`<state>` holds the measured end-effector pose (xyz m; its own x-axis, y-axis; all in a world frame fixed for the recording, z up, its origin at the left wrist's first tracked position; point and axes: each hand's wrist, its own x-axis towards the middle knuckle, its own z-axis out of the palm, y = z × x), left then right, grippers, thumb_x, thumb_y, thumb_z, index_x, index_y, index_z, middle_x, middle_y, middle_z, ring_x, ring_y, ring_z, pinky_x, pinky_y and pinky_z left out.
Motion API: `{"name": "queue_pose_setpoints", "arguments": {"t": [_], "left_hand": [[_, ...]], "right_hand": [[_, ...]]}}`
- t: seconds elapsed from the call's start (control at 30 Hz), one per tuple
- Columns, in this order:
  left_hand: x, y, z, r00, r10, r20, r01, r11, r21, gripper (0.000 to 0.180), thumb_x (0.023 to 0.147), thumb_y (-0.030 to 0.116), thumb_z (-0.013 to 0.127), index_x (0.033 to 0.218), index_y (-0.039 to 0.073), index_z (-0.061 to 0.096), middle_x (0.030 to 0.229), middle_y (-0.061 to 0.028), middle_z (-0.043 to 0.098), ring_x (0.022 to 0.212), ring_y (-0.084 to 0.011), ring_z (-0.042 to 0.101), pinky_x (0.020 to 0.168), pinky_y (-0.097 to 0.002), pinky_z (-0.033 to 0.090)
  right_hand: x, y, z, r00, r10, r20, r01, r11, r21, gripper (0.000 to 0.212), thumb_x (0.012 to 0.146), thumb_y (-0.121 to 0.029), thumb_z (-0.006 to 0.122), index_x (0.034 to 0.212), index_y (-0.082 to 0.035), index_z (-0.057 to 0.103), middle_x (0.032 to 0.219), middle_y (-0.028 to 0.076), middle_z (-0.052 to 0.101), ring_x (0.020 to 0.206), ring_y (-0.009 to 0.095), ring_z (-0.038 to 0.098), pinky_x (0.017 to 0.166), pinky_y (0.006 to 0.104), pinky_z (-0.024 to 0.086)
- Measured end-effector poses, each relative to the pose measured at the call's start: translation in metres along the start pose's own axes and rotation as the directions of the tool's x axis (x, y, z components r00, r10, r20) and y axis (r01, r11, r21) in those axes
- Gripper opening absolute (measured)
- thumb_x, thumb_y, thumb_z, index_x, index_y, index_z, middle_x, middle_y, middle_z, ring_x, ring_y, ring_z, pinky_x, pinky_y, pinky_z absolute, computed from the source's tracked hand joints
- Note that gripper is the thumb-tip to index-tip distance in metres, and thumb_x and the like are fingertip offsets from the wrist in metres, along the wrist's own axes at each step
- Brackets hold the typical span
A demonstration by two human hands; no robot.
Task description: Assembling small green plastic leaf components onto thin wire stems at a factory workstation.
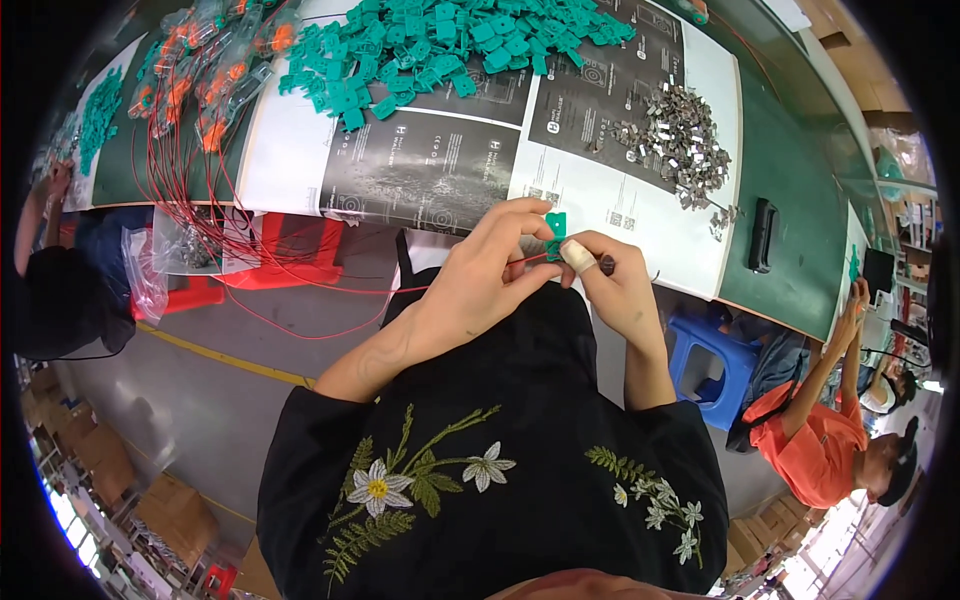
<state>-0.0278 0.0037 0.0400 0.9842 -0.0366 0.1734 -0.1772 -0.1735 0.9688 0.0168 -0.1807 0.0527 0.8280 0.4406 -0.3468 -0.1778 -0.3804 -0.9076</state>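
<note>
In front of my body, at the table's near edge, both hands meet around a small green plastic part (556,224). My left hand (478,265) is closed, its fingertips pinching the part from the left. A thin red wire (390,290) runs from the left under that hand to the part. My right hand (618,285) is closed too, thumb and fingers pressed on the part's lower right side; a pale wrap covers one of its digits. The dark round end of a slim object (606,264) pokes out of the right hand; its kind is hidden.
A big heap of green plastic parts (450,45) covers the table's back. Small metal pieces (685,145) are piled at right, near a black bar-shaped object (764,235). Clear-and-orange units (210,85) trail red wires at left. A blue stool (705,370) and co-workers are nearby.
</note>
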Motion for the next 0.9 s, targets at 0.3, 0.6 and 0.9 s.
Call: {"name": "queue_pose_setpoints", "arguments": {"t": [0.3, 0.6, 0.9], "left_hand": [[-0.003, -0.005, -0.005, 0.977, 0.212, 0.008, -0.194, 0.880, 0.433, 0.015, 0.077, 0.001, 0.072, 0.091, 0.004, 0.066, 0.084, -0.0053, 0.061, 0.060, -0.0150, 0.058, 0.053, -0.0277, 0.048], [0.000, -0.013, -0.003, 0.940, 0.335, 0.063, -0.330, 0.847, 0.417, 0.024, 0.075, -0.001, 0.070, 0.097, 0.002, 0.062, 0.077, -0.0075, 0.056, 0.067, -0.0224, 0.060, 0.056, -0.0321, 0.049], [0.001, -0.020, 0.002, 0.966, 0.255, -0.045, -0.227, 0.918, 0.326, 0.020, 0.076, -0.003, 0.070, 0.095, 0.000, 0.062, 0.073, -0.0070, 0.055, 0.055, -0.0141, 0.050, 0.049, -0.0270, 0.041]], "right_hand": [[-0.001, 0.000, 0.016, 0.913, -0.394, -0.106, 0.320, 0.852, -0.415, 0.012, 0.091, -0.010, 0.059, 0.093, 0.002, 0.063, 0.065, 0.013, 0.058, 0.051, 0.019, 0.051, 0.051, 0.0307, 0.041], [0.000, -0.003, 0.021, 0.913, -0.387, -0.131, 0.305, 0.858, -0.413, 0.012, 0.092, -0.009, 0.058, 0.091, 0.002, 0.063, 0.068, 0.017, 0.058, 0.053, 0.026, 0.053, 0.052, 0.0321, 0.042], [0.002, 0.000, 0.029, 0.893, -0.409, -0.189, 0.334, 0.882, -0.332, 0.014, 0.093, -0.011, 0.058, 0.093, 0.003, 0.063, 0.068, 0.014, 0.059, 0.054, 0.019, 0.050, 0.053, 0.0288, 0.041]]}}
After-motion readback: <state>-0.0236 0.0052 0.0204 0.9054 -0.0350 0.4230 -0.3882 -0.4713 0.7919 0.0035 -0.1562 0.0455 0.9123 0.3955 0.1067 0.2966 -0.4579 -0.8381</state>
